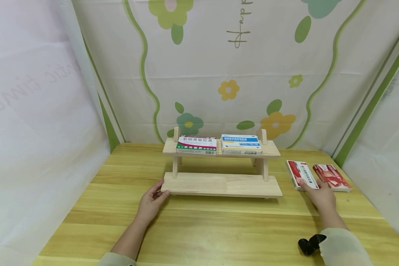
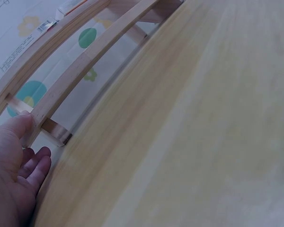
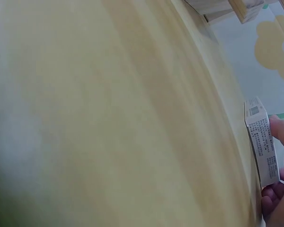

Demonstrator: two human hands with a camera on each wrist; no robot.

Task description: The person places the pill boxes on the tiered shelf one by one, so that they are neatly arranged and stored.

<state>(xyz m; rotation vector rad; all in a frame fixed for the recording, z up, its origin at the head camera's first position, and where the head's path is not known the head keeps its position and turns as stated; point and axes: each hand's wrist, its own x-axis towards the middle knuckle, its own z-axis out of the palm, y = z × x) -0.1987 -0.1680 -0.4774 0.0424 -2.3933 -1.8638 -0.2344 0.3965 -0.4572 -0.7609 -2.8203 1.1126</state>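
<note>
A two-tier wooden display rack (image 1: pixel 219 184) stands on the table. My left hand (image 1: pixel 150 204) grips the left end of its lower board, and the left wrist view shows the thumb on the board (image 2: pixel 68 85) with the fingers curled below. Off to the right, my right hand (image 1: pixel 323 199) holds a red-and-white medicine box (image 1: pixel 299 171) by its near end. The right wrist view shows the printed side of that box (image 3: pixel 262 149) between thumb and fingers, its lower edge close to the tabletop. Beside it lies another red medicine box (image 1: pixel 332 177), partly behind the hand.
On the rack's upper board lie a green-and-white medicine box (image 1: pixel 197 145) and a blue-and-white one (image 1: pixel 241 144), side by side. A floral cloth (image 1: pixel 193 88) hangs behind the wooden table (image 1: pixel 219 229), with more cloth at both sides. A black strap piece (image 1: pixel 310 244) sticks out at the right sleeve.
</note>
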